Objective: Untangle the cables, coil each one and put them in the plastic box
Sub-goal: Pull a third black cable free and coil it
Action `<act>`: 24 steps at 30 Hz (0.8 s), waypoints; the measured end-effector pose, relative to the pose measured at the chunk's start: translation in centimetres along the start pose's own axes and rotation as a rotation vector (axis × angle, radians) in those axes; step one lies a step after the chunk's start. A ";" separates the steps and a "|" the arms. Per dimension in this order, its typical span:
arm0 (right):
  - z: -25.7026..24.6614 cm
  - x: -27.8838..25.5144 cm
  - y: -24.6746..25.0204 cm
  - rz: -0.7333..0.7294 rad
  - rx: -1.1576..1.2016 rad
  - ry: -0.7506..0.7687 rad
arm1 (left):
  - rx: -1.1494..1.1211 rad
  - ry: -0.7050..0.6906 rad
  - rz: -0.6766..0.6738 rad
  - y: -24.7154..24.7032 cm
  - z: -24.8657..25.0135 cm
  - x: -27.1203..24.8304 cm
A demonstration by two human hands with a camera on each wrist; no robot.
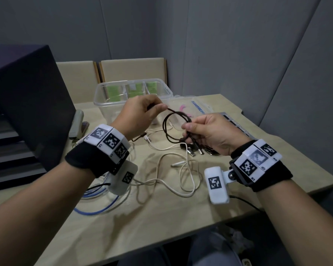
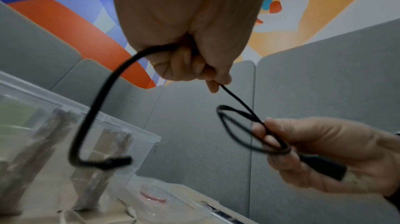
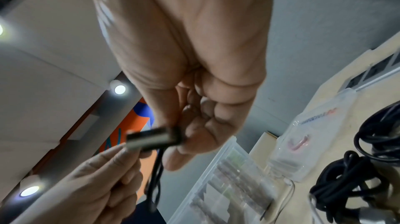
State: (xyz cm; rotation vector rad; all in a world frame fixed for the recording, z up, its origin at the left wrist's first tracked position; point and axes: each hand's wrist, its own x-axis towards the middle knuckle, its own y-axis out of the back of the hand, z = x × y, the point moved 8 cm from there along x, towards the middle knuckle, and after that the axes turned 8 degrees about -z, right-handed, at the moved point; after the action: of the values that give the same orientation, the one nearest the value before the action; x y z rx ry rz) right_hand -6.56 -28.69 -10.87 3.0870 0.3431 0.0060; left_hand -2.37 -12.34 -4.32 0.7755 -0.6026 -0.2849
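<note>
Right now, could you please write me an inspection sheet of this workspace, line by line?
Surface: light wooden table, cables spread over it.
Job's things: black cable part-coiled in the air between both hands; clear plastic box at the far edge, open, holding greenish packets.
Clutter: stapler on the left; clear pouch beside the box.
Grippers: left hand pinches the cable's free run; right hand grips the loops.
Cables: white cable, blue cable and a black bundle loose on the table.
Surroundings: grey partition panels; two beige chair backs; dark box left.
</note>
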 end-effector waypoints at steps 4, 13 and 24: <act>-1.9 -0.3 2.0 0.137 0.091 0.124 | -0.021 0.031 -0.055 -0.4 -1.1 -0.6; -2.6 -0.6 2.1 0.091 0.123 0.134 | 0.044 0.108 0.017 -0.4 -1.9 -0.4; -1.8 -0.2 1.3 0.074 0.105 0.095 | -0.807 0.322 0.207 0.3 -3.4 -0.3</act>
State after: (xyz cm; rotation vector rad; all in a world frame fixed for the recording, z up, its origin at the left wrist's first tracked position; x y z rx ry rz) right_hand -6.50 -29.95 -9.06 3.2087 0.2401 0.1420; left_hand -0.59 -10.08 -6.16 -0.0268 -0.2173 -0.1813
